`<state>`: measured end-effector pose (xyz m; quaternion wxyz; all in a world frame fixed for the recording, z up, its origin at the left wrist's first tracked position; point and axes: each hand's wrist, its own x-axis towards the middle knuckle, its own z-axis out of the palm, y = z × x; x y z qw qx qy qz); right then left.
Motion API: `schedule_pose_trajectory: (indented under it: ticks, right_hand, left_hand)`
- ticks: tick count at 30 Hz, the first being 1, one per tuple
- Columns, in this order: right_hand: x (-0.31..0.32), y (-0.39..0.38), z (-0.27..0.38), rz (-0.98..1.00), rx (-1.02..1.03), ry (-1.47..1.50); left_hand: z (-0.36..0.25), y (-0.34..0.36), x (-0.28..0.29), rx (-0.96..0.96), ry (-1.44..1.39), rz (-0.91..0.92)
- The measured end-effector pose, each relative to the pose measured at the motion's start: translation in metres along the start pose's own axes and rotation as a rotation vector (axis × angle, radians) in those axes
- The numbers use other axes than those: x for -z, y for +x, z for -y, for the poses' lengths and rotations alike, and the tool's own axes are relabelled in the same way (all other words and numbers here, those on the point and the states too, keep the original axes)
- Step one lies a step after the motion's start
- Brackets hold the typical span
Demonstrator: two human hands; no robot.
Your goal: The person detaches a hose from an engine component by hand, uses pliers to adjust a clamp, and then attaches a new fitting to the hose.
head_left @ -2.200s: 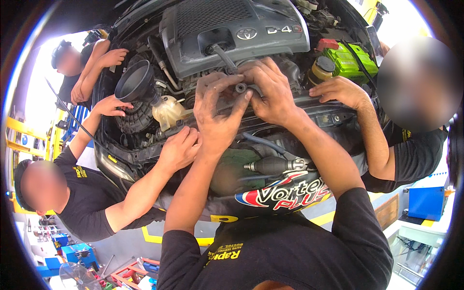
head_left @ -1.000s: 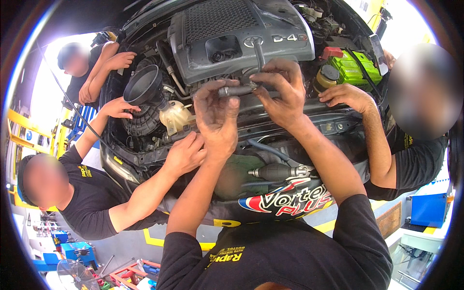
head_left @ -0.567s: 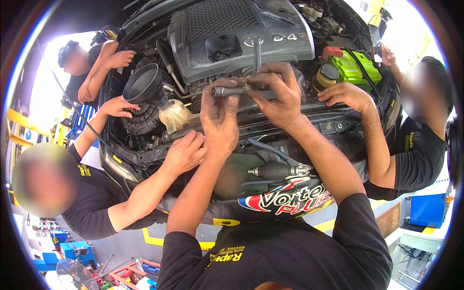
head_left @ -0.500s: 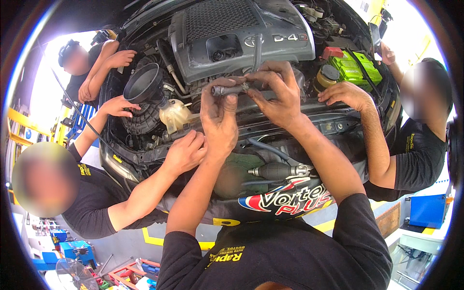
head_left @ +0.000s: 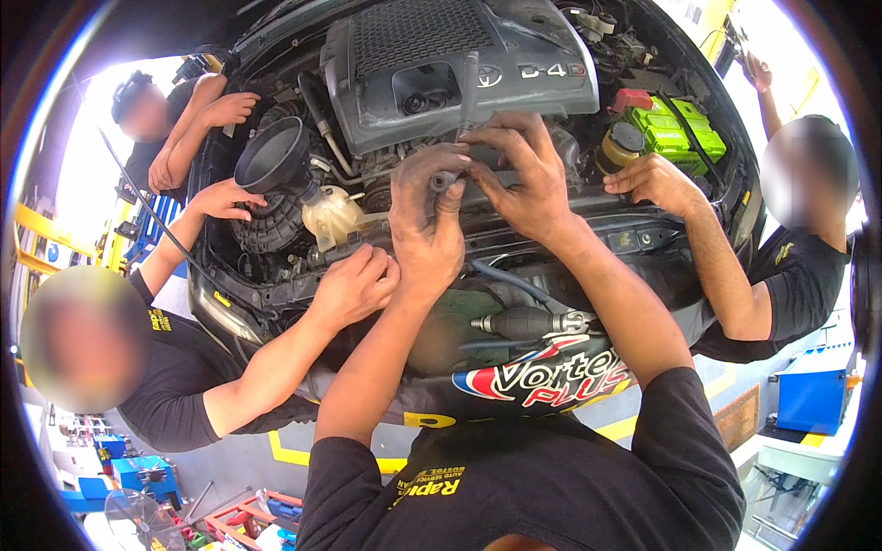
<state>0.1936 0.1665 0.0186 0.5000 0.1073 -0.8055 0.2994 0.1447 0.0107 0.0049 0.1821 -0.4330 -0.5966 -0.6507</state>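
Head view: metal tube (head_left: 469, 87) upright

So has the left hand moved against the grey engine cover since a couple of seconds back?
Yes. The left hand sits a little higher now, nearer the front edge of the grey engine cover, gripping the small dark tool.

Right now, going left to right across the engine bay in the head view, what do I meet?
Black funnel-shaped intake → pale translucent reservoir → left hand on a grey tube end → right hand → yellow-capped reservoir → green battery.
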Motion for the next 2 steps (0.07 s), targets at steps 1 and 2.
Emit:
schedule_pose_trajectory:
  ticks: [1, 2]
  right_hand:
    - [0.0001, 0.0003, 0.0004, 0.008, -0.011, 0.010]
    - [0.0003, 0.0003, 0.0012, 0.018, -0.021, 0.019]
  left_hand:
    - [-0.0004, 0.0008, 0.0014, -0.025, 0.057, 0.012]
    - [-0.0018, 0.0022, 0.0028, -0.049, 0.113, 0.024]
